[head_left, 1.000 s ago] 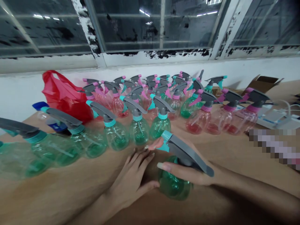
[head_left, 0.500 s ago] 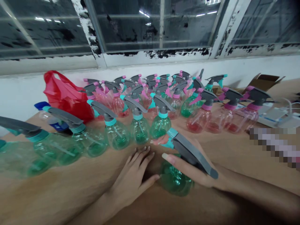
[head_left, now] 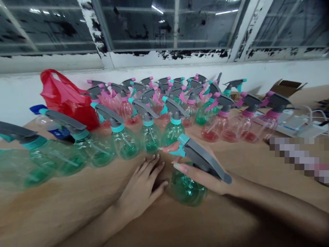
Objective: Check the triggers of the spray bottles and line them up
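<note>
My right hand (head_left: 203,175) is closed around the neck of a green spray bottle (head_left: 185,188) with a grey and teal trigger head (head_left: 203,159); the bottle stands on the brown table (head_left: 64,206) in front of me. My left hand (head_left: 141,188) lies flat on the table just left of that bottle, fingers stretched out, holding nothing. Behind both hands runs a row of green spray bottles (head_left: 150,132), and behind them stand several pink ones (head_left: 216,125).
A red plastic bag (head_left: 64,97) sits at the back left by the white wall. A blue-capped bottle (head_left: 42,115) lies beside it. An open cardboard box (head_left: 288,87) and white items with cables (head_left: 298,125) are at the right.
The green bottle in my right hand has shifted slightly forward, toward the row. My left hand stays flat beside it. The view has tilted a little.
</note>
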### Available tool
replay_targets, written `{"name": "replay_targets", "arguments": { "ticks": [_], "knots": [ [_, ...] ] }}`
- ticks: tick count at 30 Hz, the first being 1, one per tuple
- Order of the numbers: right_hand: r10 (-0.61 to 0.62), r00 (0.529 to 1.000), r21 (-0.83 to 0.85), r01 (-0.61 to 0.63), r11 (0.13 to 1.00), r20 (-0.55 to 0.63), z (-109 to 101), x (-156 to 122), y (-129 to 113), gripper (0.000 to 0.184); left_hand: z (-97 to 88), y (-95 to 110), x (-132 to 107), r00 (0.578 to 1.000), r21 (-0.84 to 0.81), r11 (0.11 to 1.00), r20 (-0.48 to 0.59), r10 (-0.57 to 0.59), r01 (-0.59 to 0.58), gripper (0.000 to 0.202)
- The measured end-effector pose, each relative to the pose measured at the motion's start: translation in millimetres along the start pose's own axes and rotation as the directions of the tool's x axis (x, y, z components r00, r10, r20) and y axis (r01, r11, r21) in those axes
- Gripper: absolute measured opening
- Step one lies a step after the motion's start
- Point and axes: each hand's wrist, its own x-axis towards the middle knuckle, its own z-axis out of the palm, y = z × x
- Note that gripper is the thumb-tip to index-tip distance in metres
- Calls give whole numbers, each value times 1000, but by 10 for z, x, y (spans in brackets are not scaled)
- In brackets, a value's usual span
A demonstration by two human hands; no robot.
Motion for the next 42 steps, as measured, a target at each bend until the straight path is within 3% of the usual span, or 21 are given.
{"name": "replay_targets", "arguments": {
  "ticks": [11,20,28,35,42],
  "knots": [
    [-31,999,-7,31,999,13,-13,-3,-8,29,-1,-2,-2,1000,2,1000,-19,9,-9,49],
    [-51,999,-109,51,993,9,-22,-39,29,31,-43,24,12,1000,15,1000,31,-4,4,47],
    [-75,997,-83,73,994,-22,-36,-10,-91,17,-31,12,0,999,-24,1000,-37,7,-8,47],
    [-123,992,-199,115,973,-27,-45,-19,-81,8,-19,14,-2,999,-10,1000,-41,14,-14,47],
    [-94,995,-169,86,982,-40,-34,-58,-54,20,-31,17,7,1000,-9,1000,-1,6,-6,46]
  ]
}}
